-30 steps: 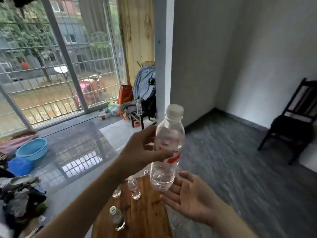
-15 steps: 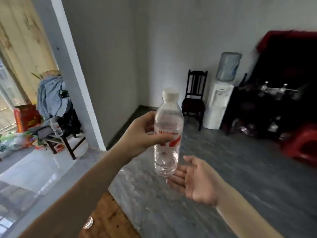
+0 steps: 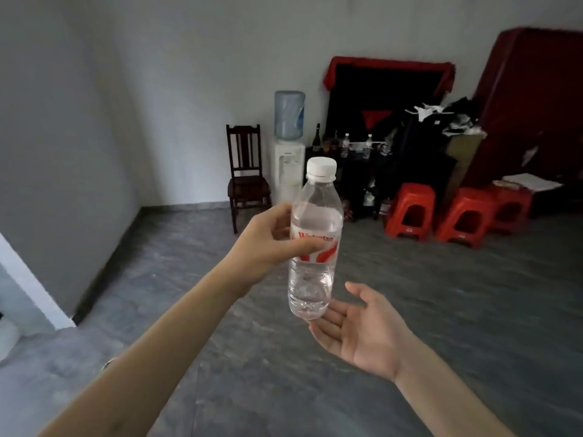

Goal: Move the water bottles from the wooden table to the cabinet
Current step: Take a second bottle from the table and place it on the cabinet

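My left hand [image 3: 271, 244] grips a clear water bottle [image 3: 314, 247] with a white cap and a red-and-white label, held upright in front of me. Just below the bottle's base, my right hand [image 3: 362, 329] is spread palm up, fingers apart, holding nothing. Across the room stands a dark cabinet [image 3: 397, 171] against the far wall. Two small water bottles [image 3: 356, 145] stand on its top beside a few dark glass bottles. The wooden table is out of view.
A water dispenser [image 3: 288, 152] and a dark wooden chair [image 3: 246, 175] stand left of the cabinet. Red plastic stools [image 3: 410, 209] sit on the floor to its right, before a tall red wardrobe [image 3: 536, 105]. Grey floor stretches between me and the cabinet.
The view has swung right, away from the window and wooden table, toward the cabinet wall. The bottle stays in my left hand, with my right hand open beneath it.
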`<action>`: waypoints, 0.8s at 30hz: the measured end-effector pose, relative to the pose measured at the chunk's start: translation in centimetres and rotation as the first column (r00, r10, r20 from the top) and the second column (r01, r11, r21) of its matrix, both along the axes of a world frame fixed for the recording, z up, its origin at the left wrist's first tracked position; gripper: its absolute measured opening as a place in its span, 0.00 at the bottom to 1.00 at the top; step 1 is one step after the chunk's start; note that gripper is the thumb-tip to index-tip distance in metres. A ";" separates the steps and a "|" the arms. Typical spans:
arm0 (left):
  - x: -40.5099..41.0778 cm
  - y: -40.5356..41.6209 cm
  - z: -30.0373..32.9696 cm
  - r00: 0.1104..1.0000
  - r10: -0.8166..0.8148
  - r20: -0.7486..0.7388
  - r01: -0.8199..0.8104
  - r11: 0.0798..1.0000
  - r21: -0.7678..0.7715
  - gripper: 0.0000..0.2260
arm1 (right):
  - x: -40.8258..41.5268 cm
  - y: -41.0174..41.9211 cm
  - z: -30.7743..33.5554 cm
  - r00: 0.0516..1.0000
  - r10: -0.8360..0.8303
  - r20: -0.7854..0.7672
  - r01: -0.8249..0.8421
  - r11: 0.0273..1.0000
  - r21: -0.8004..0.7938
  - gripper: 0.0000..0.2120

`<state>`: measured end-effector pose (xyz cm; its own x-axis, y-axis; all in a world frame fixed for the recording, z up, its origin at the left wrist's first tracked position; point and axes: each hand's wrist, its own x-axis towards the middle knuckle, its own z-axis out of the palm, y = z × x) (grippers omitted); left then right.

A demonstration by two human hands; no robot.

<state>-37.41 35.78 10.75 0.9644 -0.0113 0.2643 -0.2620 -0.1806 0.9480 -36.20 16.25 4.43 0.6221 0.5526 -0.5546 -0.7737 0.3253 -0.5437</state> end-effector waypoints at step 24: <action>12.2 -20.4 1.1 0.996 -0.086 -0.007 0.086 0.994 0.067 0.27 | 9.2 -20.6 -1.4 0.994 -0.104 -0.028 0.108 0.965 0.241 0.36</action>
<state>-25.23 15.40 11.89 0.9602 -0.1116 0.2560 -0.2751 -0.2210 0.9357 -26.99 -4.35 3.03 0.6771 0.6026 -0.4224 -0.7350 0.5263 -0.4274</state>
